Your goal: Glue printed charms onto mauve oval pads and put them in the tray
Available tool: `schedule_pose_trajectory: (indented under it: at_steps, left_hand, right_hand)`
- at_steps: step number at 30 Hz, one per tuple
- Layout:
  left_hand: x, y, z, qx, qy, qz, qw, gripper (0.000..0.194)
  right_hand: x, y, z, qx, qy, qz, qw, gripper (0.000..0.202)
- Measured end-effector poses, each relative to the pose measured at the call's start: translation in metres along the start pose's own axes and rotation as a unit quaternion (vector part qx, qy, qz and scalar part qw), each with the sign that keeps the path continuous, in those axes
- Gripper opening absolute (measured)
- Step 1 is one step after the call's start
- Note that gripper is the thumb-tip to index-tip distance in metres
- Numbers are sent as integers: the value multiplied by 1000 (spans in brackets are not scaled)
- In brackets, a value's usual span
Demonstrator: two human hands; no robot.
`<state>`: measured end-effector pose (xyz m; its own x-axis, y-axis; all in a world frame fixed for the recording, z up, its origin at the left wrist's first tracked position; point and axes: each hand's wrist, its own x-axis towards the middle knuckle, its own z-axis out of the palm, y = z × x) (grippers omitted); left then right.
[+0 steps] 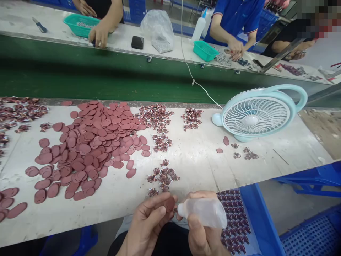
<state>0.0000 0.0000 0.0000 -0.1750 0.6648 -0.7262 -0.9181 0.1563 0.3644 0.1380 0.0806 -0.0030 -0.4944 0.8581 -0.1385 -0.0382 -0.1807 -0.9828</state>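
My left hand (146, 223) holds a small reddish-brown oval disc (169, 204) between thumb and fingers at the near edge of the white table (199, 160). My right hand (203, 233) grips a translucent plastic squeeze bottle (206, 212), its nozzle touching or almost touching the disc. A large heap of the same oval discs (90, 145) spreads over the table's left half. Small clusters of copper-coloured coil parts (163, 176) lie just beyond my hands.
A pale blue desk fan (257, 114) lies at the right with a white cable. A blue crate (234, 217) under my right hand holds finished pieces. A green conveyor belt (106, 76) runs behind; two other people work across it with green baskets (205, 50).
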Motion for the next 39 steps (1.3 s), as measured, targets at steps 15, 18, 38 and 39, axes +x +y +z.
schedule_pose_trajectory:
  at_steps: [15, 18, 38, 39]
  left_hand:
    - [-3, 21, -5, -9, 47, 73, 996, 42]
    - [-3, 29, -11, -11, 66, 86, 994, 45]
    - [-7, 29, -17, -6, 39, 70, 997, 43]
    - [-7, 29, -17, -5, 33, 72, 997, 42]
  right_hand:
    - [86, 9, -57, 365, 50, 148, 918, 59]
    - [72, 7, -53, 369, 27, 111, 922, 58]
    - [158, 13, -2, -549, -204, -172, 792, 8]
    - [157, 10, 0, -543, -189, -166, 801, 10]
